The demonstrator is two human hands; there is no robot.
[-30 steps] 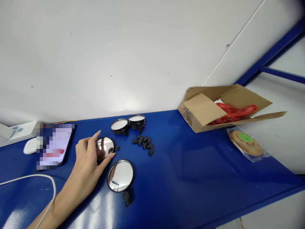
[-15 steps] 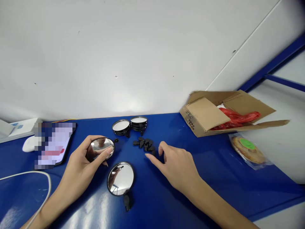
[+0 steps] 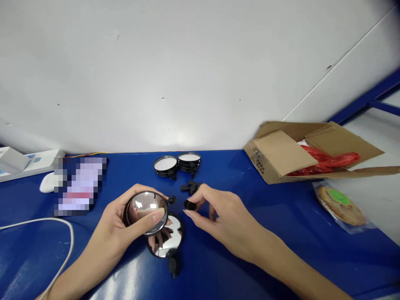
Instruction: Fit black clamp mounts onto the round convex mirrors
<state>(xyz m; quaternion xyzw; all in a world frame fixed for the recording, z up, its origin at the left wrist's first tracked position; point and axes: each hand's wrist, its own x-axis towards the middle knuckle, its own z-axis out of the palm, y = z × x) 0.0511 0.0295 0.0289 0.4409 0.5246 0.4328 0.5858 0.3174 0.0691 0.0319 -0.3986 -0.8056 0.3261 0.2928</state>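
**Two grips, side by side**

At left, a phone point(image 3: 83, 179) lies on the blue table point(image 3: 215, 271), apart from the handling. My left hand point(image 3: 120, 225) clasps a round mirror point(image 3: 143, 206), thumb across the glass and fingers beneath, a hold that seems to leave its edge stud point(image 3: 171, 200) free, facing right. Partly covered below it, a second mirror point(image 3: 171, 239) lies flat, its black joint point(image 3: 173, 266) toward me. Behind, stacked mirrors point(image 3: 189, 158) stand near the wall, probably to save room. Loose joints point(image 3: 190, 186) sit centrally, likely for easy reach; my right hand point(image 3: 226, 214) pinches one small joint point(image 3: 189, 205) between thumb and forefinger. Well right rests an open carton point(image 3: 281, 154).
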